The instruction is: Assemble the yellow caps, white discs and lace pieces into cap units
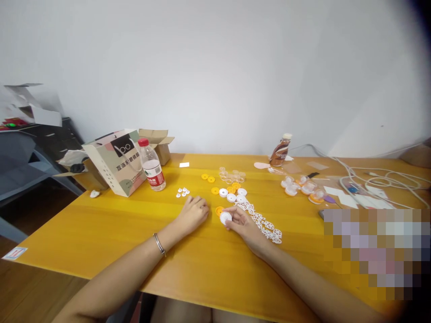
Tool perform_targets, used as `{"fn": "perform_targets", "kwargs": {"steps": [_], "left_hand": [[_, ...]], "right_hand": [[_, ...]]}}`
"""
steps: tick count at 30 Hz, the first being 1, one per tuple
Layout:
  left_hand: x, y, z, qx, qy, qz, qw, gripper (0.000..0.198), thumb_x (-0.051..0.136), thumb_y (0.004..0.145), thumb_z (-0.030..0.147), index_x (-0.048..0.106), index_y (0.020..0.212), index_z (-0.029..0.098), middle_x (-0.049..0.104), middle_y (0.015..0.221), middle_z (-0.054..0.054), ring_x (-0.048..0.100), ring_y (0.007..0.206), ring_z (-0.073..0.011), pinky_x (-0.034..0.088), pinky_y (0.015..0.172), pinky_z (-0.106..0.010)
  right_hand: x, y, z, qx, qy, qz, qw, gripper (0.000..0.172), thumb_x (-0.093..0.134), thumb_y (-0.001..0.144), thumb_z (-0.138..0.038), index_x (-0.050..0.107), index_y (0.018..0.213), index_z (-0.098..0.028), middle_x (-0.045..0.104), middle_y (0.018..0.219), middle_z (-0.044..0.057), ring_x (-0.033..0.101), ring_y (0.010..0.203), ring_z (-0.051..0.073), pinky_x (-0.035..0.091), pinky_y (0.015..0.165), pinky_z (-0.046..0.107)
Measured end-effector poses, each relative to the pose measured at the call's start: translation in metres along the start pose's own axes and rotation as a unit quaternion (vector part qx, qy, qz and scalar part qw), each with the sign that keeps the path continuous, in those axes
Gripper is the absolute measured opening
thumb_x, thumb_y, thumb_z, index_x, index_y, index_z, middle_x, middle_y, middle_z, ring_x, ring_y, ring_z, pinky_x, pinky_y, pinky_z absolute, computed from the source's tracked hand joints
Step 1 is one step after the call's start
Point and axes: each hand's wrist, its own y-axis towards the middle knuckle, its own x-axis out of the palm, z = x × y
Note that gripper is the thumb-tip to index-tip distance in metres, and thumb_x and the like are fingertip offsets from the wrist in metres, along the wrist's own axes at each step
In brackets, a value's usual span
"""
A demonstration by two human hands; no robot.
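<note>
One white disc [225, 217], round, faintly ringed, pinched in right hand [248, 227].

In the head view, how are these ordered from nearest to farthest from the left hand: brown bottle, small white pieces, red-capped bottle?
1. Small white pieces: just beyond the left hand, slightly left.
2. Red-capped bottle: farther left.
3. Brown bottle: at the back, right.

The left hand [195, 211] is curled palm-down, hiding anything beneath its fingers; the right hand [244, 224] covers part of a white disc [224, 218], which hides some of an orange disc [218, 209]. Coarse pixel blocks [373, 251] mask the lower right (only a dark item's edge [322, 215] peeks out), print on the corner label [15, 253] is too small to read, and the bottom edge crops both forearms [124, 264].
</note>
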Motion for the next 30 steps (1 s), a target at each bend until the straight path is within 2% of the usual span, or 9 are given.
{"fn": "perform_targets", "kwargs": {"steps": [6, 13, 18, 21, 23, 25, 27, 28, 30], "left_hand": [[0.003, -0.001, 0.003, 0.086, 0.056, 0.005, 0.995, 0.02, 0.039, 0.087, 0.018, 0.057, 0.078, 0.014, 0.057, 0.079, -0.008, 0.045, 0.081, -0.0187, 0.027, 0.069, -0.033], [-0.002, -0.006, 0.009, 0.164, 0.086, -0.027, 0.982, 0.021, 0.034, 0.089, 0.015, 0.053, 0.081, 0.012, 0.057, 0.071, -0.006, 0.05, 0.067, -0.0151, 0.035, 0.062, -0.028], [-0.002, -0.01, 0.013, 0.121, -0.014, -0.034, 0.992, 0.023, 0.032, 0.089, 0.017, 0.054, 0.085, 0.012, 0.059, 0.073, -0.007, 0.054, 0.062, -0.0128, 0.041, 0.057, -0.024], [0.0, -0.009, 0.019, 0.077, -0.145, -0.016, 0.986, 0.019, 0.038, 0.085, 0.017, 0.057, 0.09, 0.015, 0.062, 0.079, -0.006, 0.057, 0.068, -0.0124, 0.045, 0.062, -0.024], [0.001, -0.007, 0.022, 0.02, -0.275, 0.022, 0.961, 0.016, 0.044, 0.083, 0.018, 0.058, 0.09, 0.016, 0.064, 0.082, -0.005, 0.059, 0.073, -0.0121, 0.047, 0.068, -0.024], [0.0, -0.005, 0.025, -0.046, -0.391, 0.064, 0.917, 0.014, 0.048, 0.081, 0.021, 0.06, 0.084, 0.015, 0.065, 0.085, -0.006, 0.06, 0.076, -0.0126, 0.048, 0.069, -0.024], [-0.002, -0.003, 0.026, -0.084, -0.445, 0.094, 0.886, 0.014, 0.051, 0.079, 0.024, 0.06, 0.078, 0.013, 0.065, 0.086, -0.007, 0.061, 0.078, -0.0139, 0.049, 0.07, -0.026], [-0.003, -0.003, 0.027, -0.084, -0.447, 0.1, 0.885, 0.014, 0.052, 0.079, 0.024, 0.061, 0.077, 0.013, 0.065, 0.086, -0.008, 0.061, 0.079, -0.0142, 0.048, 0.072, -0.027], [-0.006, -0.003, 0.028, -0.059, -0.414, 0.096, 0.903, 0.013, 0.053, 0.079, 0.024, 0.063, 0.079, 0.015, 0.066, 0.085, -0.006, 0.06, 0.079, -0.0142, 0.045, 0.076, -0.029]], "right_hand": [[0.001, -0.001, -0.001, 0.007, 0.004, -0.013, 1.0, 0.024, 0.061, 0.067, -0.023, 0.053, 0.09, -0.022, 0.06, 0.075, -0.001, 0.051, 0.061, 0.01, 0.042, 0.058, 0.024], [-0.002, -0.001, -0.002, -0.001, 0.006, -0.012, 1.0, 0.025, 0.061, 0.067, -0.023, 0.054, 0.09, -0.022, 0.061, 0.081, 0.0, 0.05, 0.062, 0.009, 0.041, 0.059, 0.025], [-0.003, 0.0, 0.0, -0.004, -0.009, -0.025, 1.0, 0.025, 0.061, 0.067, -0.024, 0.056, 0.091, -0.022, 0.061, 0.079, 0.0, 0.05, 0.062, 0.01, 0.042, 0.058, 0.024], [-0.003, 0.0, 0.002, -0.013, -0.014, -0.022, 1.0, 0.025, 0.061, 0.067, -0.024, 0.058, 0.092, -0.022, 0.061, 0.085, 0.001, 0.051, 0.063, 0.01, 0.042, 0.059, 0.024], [-0.003, 0.001, 0.003, -0.016, -0.017, -0.019, 1.0, 0.025, 0.061, 0.068, -0.026, 0.059, 0.093, -0.023, 0.062, 0.086, 0.001, 0.051, 0.064, 0.01, 0.043, 0.059, 0.025], [-0.003, 0.001, 0.004, -0.016, -0.018, -0.022, 0.999, 0.026, 0.061, 0.068, -0.028, 0.06, 0.094, -0.023, 0.063, 0.086, 0.001, 0.052, 0.065, 0.011, 0.044, 0.061, 0.025], [-0.003, 0.001, 0.005, -0.01, -0.018, -0.028, 0.999, 0.028, 0.061, 0.068, -0.03, 0.061, 0.096, -0.022, 0.063, 0.084, 0.001, 0.052, 0.065, 0.011, 0.044, 0.062, 0.026], [-0.003, 0.001, 0.005, -0.007, -0.019, -0.033, 0.999, 0.029, 0.062, 0.068, -0.03, 0.061, 0.096, -0.022, 0.063, 0.083, 0.001, 0.053, 0.065, 0.011, 0.044, 0.063, 0.026], [-0.002, 0.001, 0.006, -0.001, -0.024, -0.043, 0.999, 0.03, 0.063, 0.067, -0.031, 0.062, 0.096, -0.022, 0.063, 0.08, 0.001, 0.053, 0.064, 0.011, 0.045, 0.064, 0.027]]}}
